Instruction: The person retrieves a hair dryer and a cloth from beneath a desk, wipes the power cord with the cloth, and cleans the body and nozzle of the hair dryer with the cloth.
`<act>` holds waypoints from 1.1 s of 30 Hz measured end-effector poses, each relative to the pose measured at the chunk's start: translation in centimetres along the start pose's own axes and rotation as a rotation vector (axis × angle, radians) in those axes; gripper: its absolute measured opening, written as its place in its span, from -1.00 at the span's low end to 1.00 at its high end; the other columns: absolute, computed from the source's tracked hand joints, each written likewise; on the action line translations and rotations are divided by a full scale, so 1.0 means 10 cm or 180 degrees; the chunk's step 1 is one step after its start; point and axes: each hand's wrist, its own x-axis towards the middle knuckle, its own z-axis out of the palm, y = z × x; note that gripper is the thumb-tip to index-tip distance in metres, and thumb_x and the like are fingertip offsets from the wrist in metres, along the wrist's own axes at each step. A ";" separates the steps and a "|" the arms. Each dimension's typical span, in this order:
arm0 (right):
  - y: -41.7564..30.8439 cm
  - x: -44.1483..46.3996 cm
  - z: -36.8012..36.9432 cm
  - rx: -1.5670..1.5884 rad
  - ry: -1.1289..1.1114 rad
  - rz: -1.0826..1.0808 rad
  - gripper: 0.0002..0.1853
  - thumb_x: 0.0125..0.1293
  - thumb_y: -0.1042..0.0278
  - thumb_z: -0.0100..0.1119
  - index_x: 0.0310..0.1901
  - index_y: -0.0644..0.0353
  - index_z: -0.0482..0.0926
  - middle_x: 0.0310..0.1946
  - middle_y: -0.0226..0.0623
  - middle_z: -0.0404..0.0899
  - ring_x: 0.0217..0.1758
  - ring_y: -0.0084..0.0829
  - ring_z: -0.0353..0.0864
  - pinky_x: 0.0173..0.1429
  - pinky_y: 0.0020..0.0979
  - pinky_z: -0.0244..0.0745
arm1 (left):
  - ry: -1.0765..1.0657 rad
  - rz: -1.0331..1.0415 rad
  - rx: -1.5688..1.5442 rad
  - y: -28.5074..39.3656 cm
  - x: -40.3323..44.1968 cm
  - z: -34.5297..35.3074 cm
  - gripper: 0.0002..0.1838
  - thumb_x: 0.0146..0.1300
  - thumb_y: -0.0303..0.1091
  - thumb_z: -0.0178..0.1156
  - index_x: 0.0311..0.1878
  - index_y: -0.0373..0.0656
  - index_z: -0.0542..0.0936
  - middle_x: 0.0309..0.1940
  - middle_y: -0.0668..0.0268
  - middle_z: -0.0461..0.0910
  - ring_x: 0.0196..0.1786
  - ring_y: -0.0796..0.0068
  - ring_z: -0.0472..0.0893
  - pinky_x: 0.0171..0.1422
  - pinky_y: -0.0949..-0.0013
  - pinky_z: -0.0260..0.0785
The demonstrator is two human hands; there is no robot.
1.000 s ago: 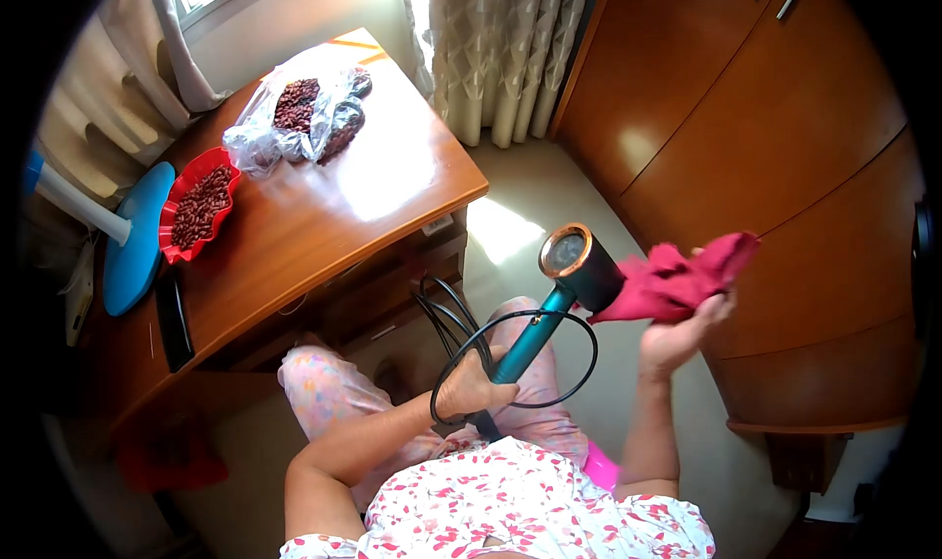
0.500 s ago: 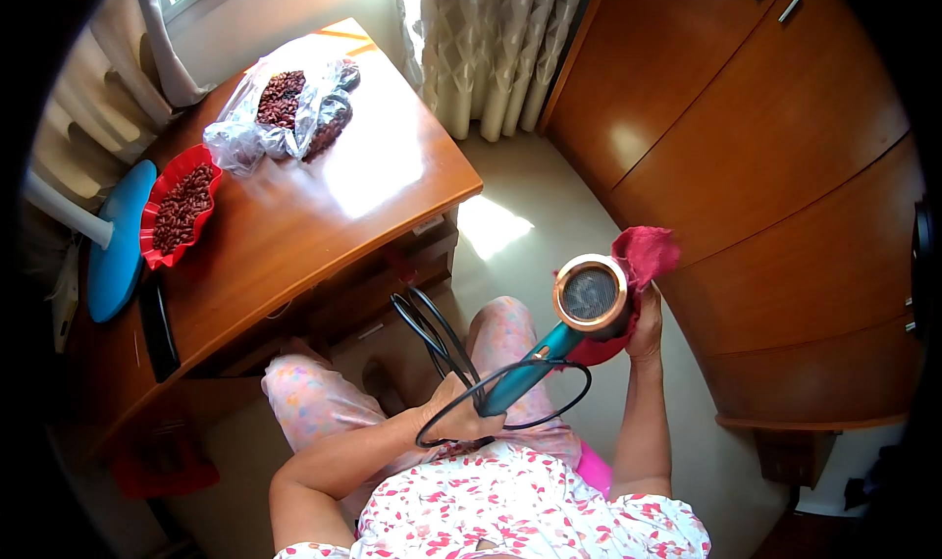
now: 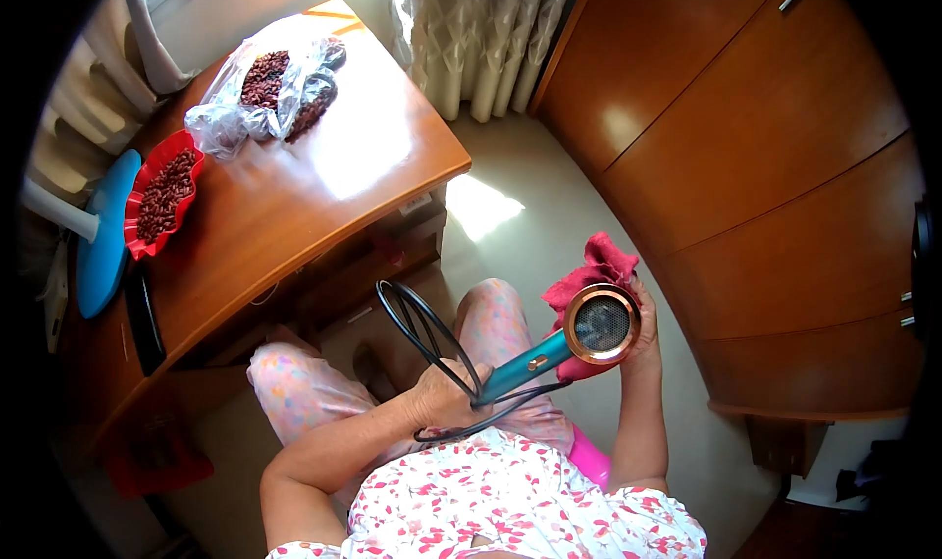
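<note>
Hair dryer (image 3: 549,354) slanted with its handle (image 3: 515,372) gripped in the curled left hand (image 3: 451,396), while the half-hidden right hand (image 3: 646,325) cupped crimson cloth (image 3: 572,289) behind its barrel (image 3: 601,324).

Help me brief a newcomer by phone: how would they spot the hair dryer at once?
From the wooden desk, go right to the seated person's patterned trousers. Over the lap, the left hand grips the hair dryer by its teal handle. Unlike the crimson cloth bunched behind it, it shows a copper-coloured ring around a round mesh grille.
</note>
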 end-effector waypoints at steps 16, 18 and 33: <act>0.18 0.29 0.44 0.0057 -0.0353 0.0392 -0.42 0.04 -0.05 0.18 -0.01 0.24 0.42 -0.20 -0.04 0.54 -0.26 -0.12 0.62 -0.18 -0.06 0.61 | -0.0873 -0.0434 -0.1187 -0.04 0.21 -0.17 -0.54 -0.19 -0.05 0.33 -0.43 -0.25 0.43 -0.71 0.15 0.33 -0.59 0.15 0.46 -0.45 0.22 0.29; 0.24 0.41 0.49 0.0205 -0.0525 0.0497 -0.44 0.05 -0.04 0.18 -0.01 0.23 0.43 -0.20 -0.06 0.54 -0.23 -0.15 0.61 -0.13 -0.07 0.59 | -0.0915 -0.0525 -0.1296 -0.05 0.24 -0.20 -0.53 -0.19 -0.05 0.36 -0.40 -0.25 0.44 -0.70 0.20 0.32 -0.58 0.24 0.45 -0.43 0.25 0.29; 0.60 0.67 0.66 0.0196 -0.0500 0.1169 -0.54 0.19 -0.05 0.01 -0.12 0.23 0.47 -0.40 -0.09 0.60 -0.45 -0.20 0.65 -0.36 -0.21 0.65 | -0.0471 -0.1508 -0.3159 0.00 0.33 -0.25 -0.68 -0.23 -0.24 0.28 -0.44 -0.18 0.42 -0.59 0.43 0.37 -0.48 0.61 0.40 -0.33 0.51 0.28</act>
